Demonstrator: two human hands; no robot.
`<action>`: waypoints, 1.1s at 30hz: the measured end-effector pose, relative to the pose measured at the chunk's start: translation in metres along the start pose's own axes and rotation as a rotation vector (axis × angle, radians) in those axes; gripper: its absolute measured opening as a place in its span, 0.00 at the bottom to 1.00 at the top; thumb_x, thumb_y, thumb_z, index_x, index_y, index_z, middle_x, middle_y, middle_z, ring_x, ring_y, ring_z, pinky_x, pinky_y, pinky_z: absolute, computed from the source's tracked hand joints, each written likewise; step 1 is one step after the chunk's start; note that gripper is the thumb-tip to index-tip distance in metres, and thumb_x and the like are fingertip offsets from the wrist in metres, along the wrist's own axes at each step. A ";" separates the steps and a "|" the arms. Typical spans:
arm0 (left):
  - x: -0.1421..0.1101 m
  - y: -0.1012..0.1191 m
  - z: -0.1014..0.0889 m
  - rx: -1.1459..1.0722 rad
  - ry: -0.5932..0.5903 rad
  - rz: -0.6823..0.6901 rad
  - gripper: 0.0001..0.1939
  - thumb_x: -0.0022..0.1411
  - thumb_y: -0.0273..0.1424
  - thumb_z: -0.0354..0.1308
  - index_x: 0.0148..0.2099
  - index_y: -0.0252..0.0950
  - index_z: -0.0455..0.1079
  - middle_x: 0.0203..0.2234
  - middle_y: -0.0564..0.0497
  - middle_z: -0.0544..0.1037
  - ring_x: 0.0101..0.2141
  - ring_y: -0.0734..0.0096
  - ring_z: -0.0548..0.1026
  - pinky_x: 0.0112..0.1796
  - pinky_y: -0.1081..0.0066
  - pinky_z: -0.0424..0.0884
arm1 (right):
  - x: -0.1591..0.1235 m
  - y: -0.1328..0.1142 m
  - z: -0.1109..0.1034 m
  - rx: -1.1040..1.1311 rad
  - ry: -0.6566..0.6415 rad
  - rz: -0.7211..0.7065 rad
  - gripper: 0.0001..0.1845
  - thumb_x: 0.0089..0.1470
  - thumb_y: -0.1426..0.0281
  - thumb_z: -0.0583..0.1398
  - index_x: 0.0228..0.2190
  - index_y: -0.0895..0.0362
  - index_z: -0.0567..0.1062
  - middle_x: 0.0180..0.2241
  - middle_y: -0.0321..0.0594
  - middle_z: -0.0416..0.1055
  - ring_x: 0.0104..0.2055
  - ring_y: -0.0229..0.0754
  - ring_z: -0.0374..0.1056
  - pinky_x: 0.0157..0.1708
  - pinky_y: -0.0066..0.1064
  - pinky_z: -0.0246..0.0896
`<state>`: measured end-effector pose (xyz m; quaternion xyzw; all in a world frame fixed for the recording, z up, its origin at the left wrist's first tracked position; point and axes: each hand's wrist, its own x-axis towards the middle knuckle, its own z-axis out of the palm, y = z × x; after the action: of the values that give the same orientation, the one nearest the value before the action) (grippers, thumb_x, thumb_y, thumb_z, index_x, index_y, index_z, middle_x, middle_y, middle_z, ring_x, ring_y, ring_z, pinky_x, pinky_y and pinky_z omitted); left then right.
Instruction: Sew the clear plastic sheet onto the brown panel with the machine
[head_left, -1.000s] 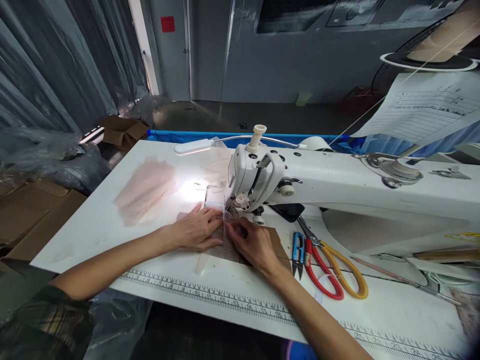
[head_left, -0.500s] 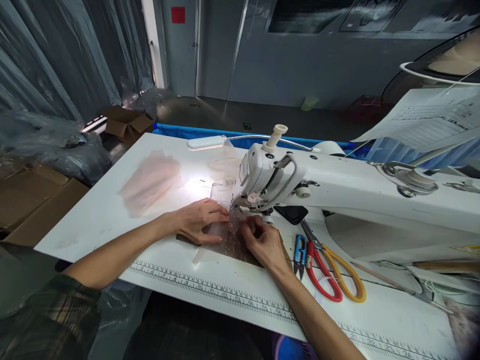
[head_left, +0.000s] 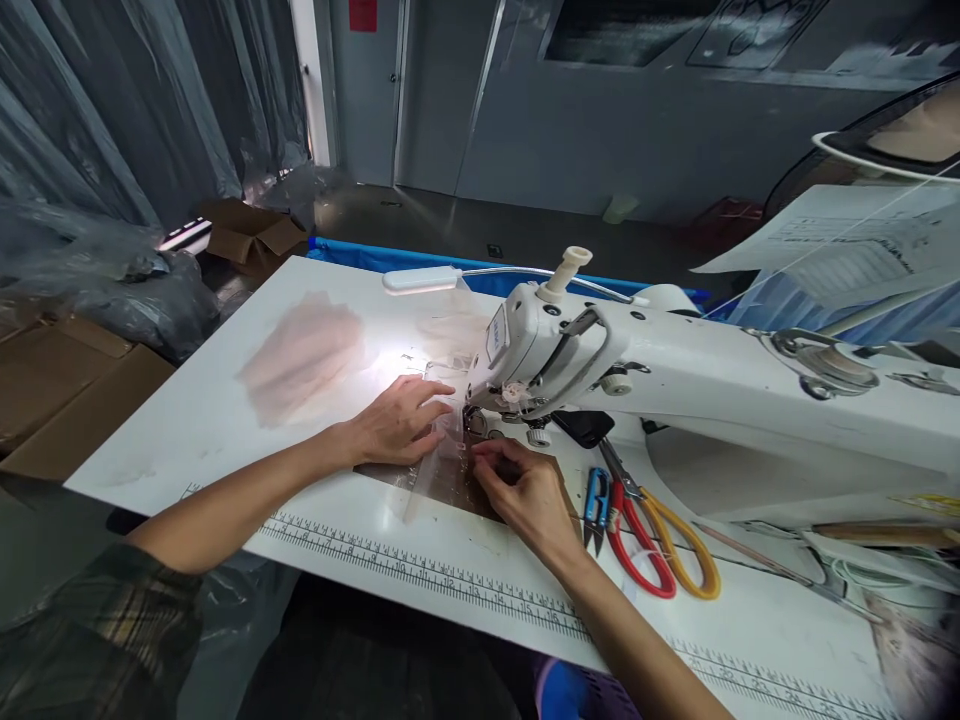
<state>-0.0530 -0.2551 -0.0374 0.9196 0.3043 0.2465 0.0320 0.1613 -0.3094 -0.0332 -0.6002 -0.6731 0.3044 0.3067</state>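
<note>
My left hand [head_left: 401, 420] lies with its fingers stretched and apart over a strip of sheer, pale fabric [head_left: 431, 470], just left of the needle area. My right hand [head_left: 521, 490] has thumb and forefinger pinched together in front of the presser foot [head_left: 474, 422]; whatever is between the fingertips is too small to make out. Beneath both hands is a brown sheet [head_left: 472, 490] on the table. Over them stands the head of a white sewing machine [head_left: 510, 345], lit by a small lamp [head_left: 422, 281].
Sheer pinkish fabric [head_left: 307, 350] lies flat on the white table [head_left: 202, 430]. Blue thread snips [head_left: 597, 500], red-and-yellow-handled scissors [head_left: 652, 530] and a dark object [head_left: 583, 428] are right of my right hand. A ruler scale [head_left: 420, 568] runs along the front edge. Cardboard boxes [head_left: 75, 400] stand left.
The sheer strip has shifted left and now slants toward the table front. My left hand has moved slightly back with its fingers more spread. My right hand stays pinched near the presser foot.
</note>
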 end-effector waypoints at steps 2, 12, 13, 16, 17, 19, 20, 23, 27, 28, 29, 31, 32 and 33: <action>0.000 0.000 0.000 -0.037 -0.004 0.054 0.14 0.63 0.29 0.50 0.51 0.34 0.64 0.55 0.40 0.67 0.53 0.57 0.67 0.54 0.48 0.61 | -0.004 -0.004 0.003 -0.028 -0.009 -0.029 0.14 0.51 0.62 0.55 0.34 0.55 0.76 0.28 0.40 0.75 0.28 0.42 0.70 0.28 0.32 0.63; 0.003 -0.009 0.001 -0.279 0.042 -0.030 0.13 0.65 0.27 0.48 0.49 0.32 0.67 0.48 0.42 0.72 0.49 0.64 0.71 0.49 0.61 0.70 | -0.002 -0.018 0.021 -0.386 -0.040 -0.166 0.18 0.52 0.56 0.59 0.40 0.55 0.74 0.40 0.47 0.71 0.31 0.44 0.69 0.24 0.31 0.56; 0.003 -0.010 0.002 -0.282 0.031 -0.037 0.14 0.65 0.26 0.47 0.50 0.32 0.67 0.48 0.43 0.73 0.49 0.65 0.71 0.49 0.61 0.70 | -0.002 -0.019 0.023 -0.396 -0.049 -0.175 0.18 0.52 0.56 0.60 0.40 0.55 0.74 0.41 0.47 0.71 0.32 0.44 0.69 0.24 0.31 0.56; 0.001 -0.013 0.006 -0.255 0.005 -0.046 0.15 0.64 0.24 0.44 0.50 0.32 0.67 0.47 0.43 0.73 0.49 0.65 0.71 0.50 0.60 0.69 | -0.004 -0.019 0.029 -0.398 -0.048 -0.219 0.19 0.51 0.55 0.62 0.41 0.54 0.74 0.42 0.46 0.70 0.34 0.45 0.69 0.25 0.30 0.56; 0.001 -0.013 0.008 -0.244 -0.002 -0.049 0.16 0.64 0.23 0.44 0.50 0.32 0.66 0.47 0.44 0.73 0.48 0.65 0.71 0.50 0.60 0.69 | -0.005 -0.019 0.032 -0.404 -0.034 -0.237 0.20 0.50 0.55 0.62 0.41 0.54 0.74 0.43 0.46 0.70 0.35 0.46 0.69 0.25 0.30 0.56; 0.001 -0.014 0.010 -0.228 -0.013 -0.052 0.16 0.64 0.23 0.43 0.51 0.33 0.66 0.47 0.45 0.74 0.48 0.65 0.71 0.50 0.59 0.68 | -0.006 -0.019 0.037 -0.422 -0.001 -0.267 0.16 0.53 0.58 0.61 0.40 0.54 0.75 0.42 0.46 0.71 0.36 0.47 0.69 0.26 0.30 0.56; 0.001 -0.014 0.010 -0.220 -0.014 -0.051 0.16 0.64 0.23 0.43 0.51 0.34 0.66 0.47 0.45 0.74 0.48 0.65 0.71 0.50 0.59 0.68 | -0.006 -0.018 0.039 -0.421 0.010 -0.276 0.13 0.55 0.59 0.60 0.38 0.54 0.75 0.40 0.46 0.71 0.36 0.46 0.69 0.26 0.30 0.55; 0.000 -0.014 0.012 -0.185 -0.001 -0.031 0.15 0.65 0.23 0.43 0.51 0.32 0.65 0.47 0.45 0.74 0.48 0.64 0.71 0.49 0.59 0.68 | -0.002 -0.015 0.040 -0.314 0.018 -0.268 0.12 0.59 0.64 0.55 0.31 0.55 0.77 0.35 0.43 0.72 0.33 0.44 0.68 0.27 0.31 0.57; -0.003 -0.015 0.016 -0.089 -0.001 0.008 0.15 0.66 0.25 0.44 0.52 0.32 0.65 0.49 0.43 0.73 0.49 0.60 0.71 0.48 0.56 0.68 | 0.007 -0.003 0.025 0.085 -0.042 -0.177 0.12 0.54 0.60 0.59 0.29 0.55 0.78 0.33 0.42 0.75 0.32 0.43 0.69 0.32 0.34 0.63; -0.004 -0.016 0.016 -0.073 -0.007 0.019 0.15 0.66 0.25 0.45 0.53 0.33 0.64 0.50 0.43 0.73 0.49 0.60 0.71 0.47 0.56 0.68 | 0.009 0.000 0.020 0.187 -0.071 -0.124 0.13 0.52 0.59 0.60 0.29 0.55 0.78 0.32 0.41 0.76 0.32 0.43 0.69 0.32 0.34 0.64; -0.004 -0.016 0.016 -0.060 -0.012 0.036 0.15 0.65 0.25 0.45 0.53 0.33 0.64 0.50 0.43 0.72 0.49 0.60 0.71 0.47 0.56 0.68 | 0.010 0.003 0.015 0.267 -0.100 -0.061 0.14 0.51 0.57 0.61 0.29 0.55 0.79 0.31 0.41 0.76 0.30 0.43 0.69 0.30 0.34 0.65; -0.003 -0.016 0.014 -0.032 -0.001 0.071 0.16 0.65 0.24 0.45 0.53 0.33 0.64 0.51 0.42 0.72 0.48 0.60 0.71 0.46 0.56 0.68 | 0.011 0.006 0.006 0.360 -0.130 0.043 0.17 0.48 0.54 0.62 0.30 0.55 0.79 0.30 0.40 0.77 0.27 0.41 0.68 0.26 0.33 0.64; -0.003 -0.015 0.011 -0.014 0.027 0.081 0.15 0.64 0.23 0.45 0.52 0.33 0.64 0.50 0.42 0.72 0.47 0.60 0.71 0.45 0.56 0.69 | 0.011 0.006 0.003 0.380 -0.126 0.060 0.17 0.48 0.53 0.63 0.30 0.55 0.79 0.31 0.40 0.77 0.27 0.41 0.68 0.26 0.33 0.64; -0.002 -0.014 0.008 0.005 0.078 0.083 0.15 0.62 0.22 0.45 0.50 0.32 0.65 0.48 0.42 0.73 0.46 0.60 0.72 0.44 0.57 0.69 | 0.010 0.006 0.001 0.387 -0.120 0.049 0.17 0.48 0.54 0.63 0.30 0.54 0.80 0.32 0.40 0.77 0.28 0.42 0.69 0.28 0.34 0.65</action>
<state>-0.0579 -0.2441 -0.0478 0.9213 0.2673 0.2825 0.0076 0.1628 -0.2990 -0.0378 -0.5273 -0.6041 0.4706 0.3682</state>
